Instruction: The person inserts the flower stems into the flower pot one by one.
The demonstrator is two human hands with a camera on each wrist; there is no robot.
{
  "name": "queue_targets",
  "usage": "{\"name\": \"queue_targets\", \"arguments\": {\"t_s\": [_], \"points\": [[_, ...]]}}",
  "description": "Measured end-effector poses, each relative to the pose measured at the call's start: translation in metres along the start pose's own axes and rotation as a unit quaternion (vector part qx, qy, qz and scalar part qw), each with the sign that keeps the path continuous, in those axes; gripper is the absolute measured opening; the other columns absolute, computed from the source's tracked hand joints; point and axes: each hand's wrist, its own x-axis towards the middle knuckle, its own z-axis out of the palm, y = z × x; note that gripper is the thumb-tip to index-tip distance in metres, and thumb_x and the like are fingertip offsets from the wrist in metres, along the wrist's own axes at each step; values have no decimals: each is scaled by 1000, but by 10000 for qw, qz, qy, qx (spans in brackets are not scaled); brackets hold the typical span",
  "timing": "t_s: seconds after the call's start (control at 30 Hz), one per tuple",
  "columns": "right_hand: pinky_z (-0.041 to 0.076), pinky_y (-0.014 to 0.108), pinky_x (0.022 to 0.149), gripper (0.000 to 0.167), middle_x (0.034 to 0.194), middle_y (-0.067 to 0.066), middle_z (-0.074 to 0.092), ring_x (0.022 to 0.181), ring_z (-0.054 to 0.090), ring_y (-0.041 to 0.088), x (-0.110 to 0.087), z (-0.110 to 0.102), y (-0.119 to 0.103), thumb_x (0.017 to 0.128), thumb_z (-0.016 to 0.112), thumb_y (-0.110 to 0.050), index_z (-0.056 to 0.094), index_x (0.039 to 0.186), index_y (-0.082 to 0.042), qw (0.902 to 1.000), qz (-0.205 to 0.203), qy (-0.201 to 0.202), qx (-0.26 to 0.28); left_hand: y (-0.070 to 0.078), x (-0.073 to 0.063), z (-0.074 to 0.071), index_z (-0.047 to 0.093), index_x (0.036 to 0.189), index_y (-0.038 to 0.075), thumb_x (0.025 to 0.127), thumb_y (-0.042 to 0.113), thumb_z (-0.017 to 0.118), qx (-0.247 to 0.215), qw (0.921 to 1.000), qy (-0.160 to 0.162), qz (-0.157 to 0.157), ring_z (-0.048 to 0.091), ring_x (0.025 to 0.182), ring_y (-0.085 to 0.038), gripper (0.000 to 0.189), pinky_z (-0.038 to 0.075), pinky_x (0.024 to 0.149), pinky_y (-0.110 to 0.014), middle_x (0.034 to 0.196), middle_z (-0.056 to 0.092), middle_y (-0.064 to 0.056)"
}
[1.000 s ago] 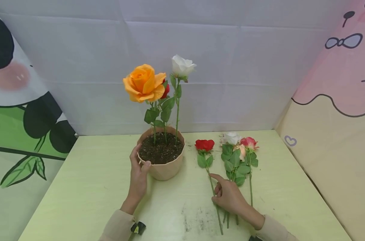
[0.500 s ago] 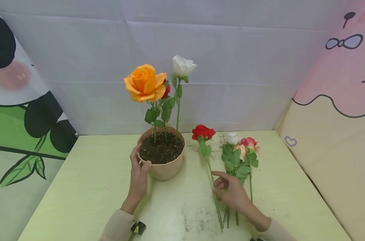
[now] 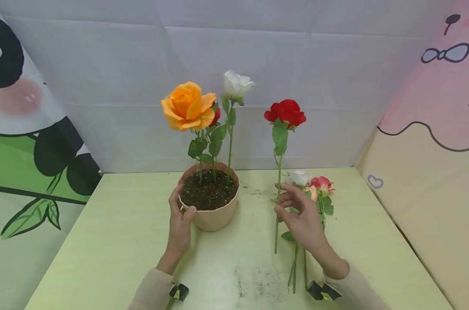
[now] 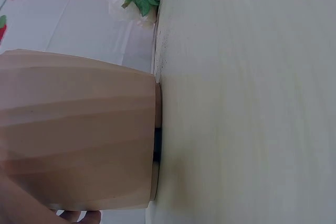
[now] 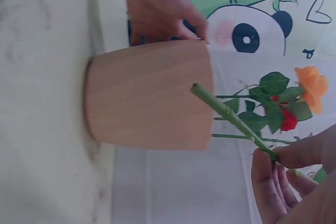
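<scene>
My left hand [image 3: 180, 228] grips the left side of a beige flower pot [image 3: 215, 218], thumb at the front near the rim. Dark soil [image 3: 207, 191] fills the pot. Rising from it are an orange rose [image 3: 188, 106], a white rose [image 3: 237, 85] and a red rose [image 3: 217, 115] partly hidden behind the orange bloom. Right of the pot, my right hand [image 3: 304, 219] pinches the stem of another red rose [image 3: 285, 113], held upright above the table. In the right wrist view that stem's cut end [image 5: 202, 92] points toward the pot, apart from it.
More roses lie on the table at the right: a white rose [image 3: 298, 177], a pink rose [image 3: 322, 183] and a peach rose [image 3: 312, 193], partly behind my right hand. Soil smudges [image 3: 261, 280] mark the table's front. A pale cloth wall [image 3: 316, 86] stands behind.
My right hand has lifted the red rose off the table and raised it upright, moving away from me. My left hand has stayed on the flower pot.
</scene>
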Motion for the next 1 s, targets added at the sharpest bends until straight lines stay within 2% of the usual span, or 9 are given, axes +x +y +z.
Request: {"name": "queue_targets", "arguments": {"t_s": [0.17,0.23,0.4,0.53,0.6,0.7,0.8,0.87,1.0], "points": [[64,27,68,53,100,5,76,84,75,13,22,10,-16,95,72,20,63,146,7,9983,-512,149,250,4,0,1,24,173,17,107,17,53,-37,9998,-48,-162,25,163,-45,72,23,127,-72,181,22,-15],[64,28,69,54,98,5,77,84,76,15,29,16,-25,95,71,19,63,147,6,9975,-594,170,343,5,0,1,23,173,17,107,16,53,-6,9998,-48,-176,26,163,-44,72,24,127,-70,181,23,-14],[64,28,71,53,99,26,75,85,75,13,45,36,-46,97,71,17,63,148,6,9959,-718,89,539,6,-1,1,24,173,17,108,17,53,50,9999,-47,-148,27,163,-43,71,25,128,-69,181,23,-12],[64,28,72,50,101,30,74,87,74,11,57,56,-53,98,71,15,63,147,6,9940,-892,-34,637,6,-1,1,23,173,17,108,17,52,-1,9998,-58,-187,28,162,-42,71,26,128,-67,180,23,-13],[64,29,72,48,101,28,74,87,74,11,62,66,-53,98,72,14,64,145,6,9928,-1012,-79,634,5,-1,1,24,173,18,108,18,52,-5,9997,-51,-226,29,161,-42,71,29,128,-61,180,23,-13],[64,29,72,45,101,24,76,89,75,16,69,82,-52,98,74,12,66,142,5,9906,-1254,-89,534,5,-1,0,23,174,19,109,17,52,-17,9997,-61,-247,31,160,-41,71,34,127,-41,180,24,-14],[64,29,73,43,100,21,77,87,77,25,76,97,-48,98,76,11,67,140,5,9872,-1532,-39,434,6,-2,1,23,174,19,109,18,52,-30,9997,-77,-227,33,159,-41,71,37,119,-23,179,26,-14],[64,29,72,42,99,20,77,85,77,30,81,108,-45,98,76,10,68,138,5,9844,-1713,-28,407,6,-2,1,23,174,19,109,18,52,-44,9997,-78,-214,34,159,-39,71,37,117,-19,179,26,-12],[64,31,68,37,98,21,77,81,77,34,91,128,-38,99,76,9,68,135,6,9790,-1980,-26,484,7,-2,1,24,174,20,109,18,52,-57,9997,-71,-226,33,159,-37,71,37,116,-19,180,24,-8]]}}
